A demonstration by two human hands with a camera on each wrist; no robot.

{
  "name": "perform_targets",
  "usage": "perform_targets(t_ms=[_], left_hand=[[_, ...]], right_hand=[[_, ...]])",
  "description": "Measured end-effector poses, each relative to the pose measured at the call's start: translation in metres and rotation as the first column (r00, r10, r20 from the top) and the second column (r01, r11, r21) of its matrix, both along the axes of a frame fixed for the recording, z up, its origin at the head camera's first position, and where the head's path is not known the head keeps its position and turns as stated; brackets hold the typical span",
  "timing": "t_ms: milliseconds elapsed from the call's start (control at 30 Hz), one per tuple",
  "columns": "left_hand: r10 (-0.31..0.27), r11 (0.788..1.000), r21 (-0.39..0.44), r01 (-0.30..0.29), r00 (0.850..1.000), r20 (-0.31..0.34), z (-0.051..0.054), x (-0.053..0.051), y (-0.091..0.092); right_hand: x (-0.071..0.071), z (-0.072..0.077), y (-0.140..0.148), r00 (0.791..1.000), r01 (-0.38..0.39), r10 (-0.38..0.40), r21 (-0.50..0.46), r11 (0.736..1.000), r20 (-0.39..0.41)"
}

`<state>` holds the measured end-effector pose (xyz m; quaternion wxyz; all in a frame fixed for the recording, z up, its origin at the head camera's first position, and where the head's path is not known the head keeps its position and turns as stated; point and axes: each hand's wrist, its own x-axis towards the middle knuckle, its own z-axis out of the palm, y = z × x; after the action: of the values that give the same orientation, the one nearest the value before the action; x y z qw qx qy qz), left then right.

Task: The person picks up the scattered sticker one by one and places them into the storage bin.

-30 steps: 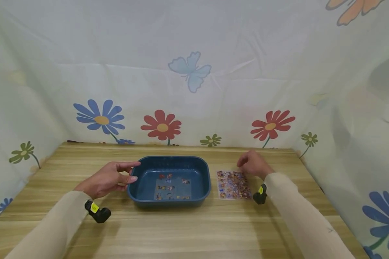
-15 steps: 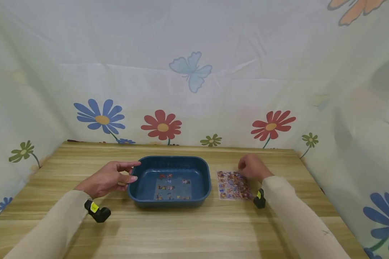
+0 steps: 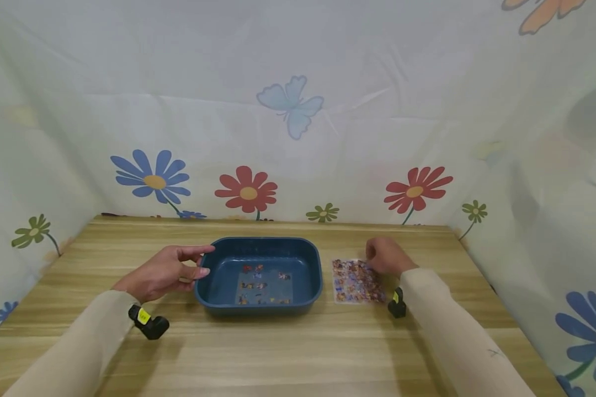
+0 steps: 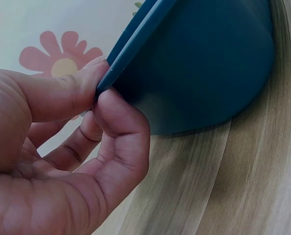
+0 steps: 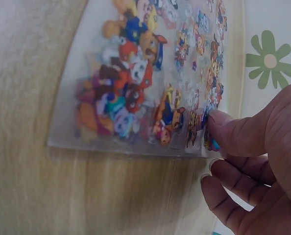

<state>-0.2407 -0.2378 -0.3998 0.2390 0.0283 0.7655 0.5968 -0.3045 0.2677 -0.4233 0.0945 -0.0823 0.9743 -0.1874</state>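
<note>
You have a smooth plastic tub (image 3: 258, 311) at eleven o'clock, a glossy plastic sheet (image 3: 351, 282) at one, a wood-grained table (image 3: 278, 358) beneath.

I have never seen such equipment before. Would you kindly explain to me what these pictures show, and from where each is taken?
There is no machine here: a person works with two bare hands. The wide picture comes from a camera worn on the head, looking forward and down. Each close picture comes from a camera worn on one wrist.

On the wooden table are a blue tray and, to its right, a sheet of small colourful stickers. A clear sheet with a few pictures on it lies inside the tray.

The left hand pinches the tray's rim. The right hand grips the sticker sheet near its far right corner; whether a sticker is coming loose, I cannot tell.
</note>
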Motion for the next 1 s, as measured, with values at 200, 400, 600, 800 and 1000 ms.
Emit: perform_targets(t_ms=[200,400,600,800,1000], left_hand=[[0.012,1.0,-0.01,-0.012,1.0,0.007,-0.0006,-0.0019,0.0009],[0.014,1.0,-0.008,-0.014,1.0,0.013,-0.0001,-0.0013,0.0011],[0.013,1.0,-0.007,-0.013,1.0,0.009,0.0002,-0.0017,0.0021],[0.017,1.0,-0.01,-0.017,1.0,0.008,-0.001,-0.0027,0.0016],[0.011,1.0,-0.009,-0.011,1.0,0.008,-0.0038,-0.0023,-0.0002]], right_hand=[[0.0006,-0.0013,0.0004,0.999,-0.016,0.015,-0.021,1.0,-0.034],[0.0032,-0.0018,-0.0001,0.997,-0.028,0.027,-0.024,0.999,-0.074],[0.0051,0.0006,0.0001,0.997,-0.004,0.004,-0.007,1.0,-0.083],[0.005,0.0022,0.0007,0.996,0.004,-0.009,-0.055,0.998,-0.083],[0.0049,0.0002,0.0033,0.994,0.004,-0.016,-0.113,0.994,-0.109]])
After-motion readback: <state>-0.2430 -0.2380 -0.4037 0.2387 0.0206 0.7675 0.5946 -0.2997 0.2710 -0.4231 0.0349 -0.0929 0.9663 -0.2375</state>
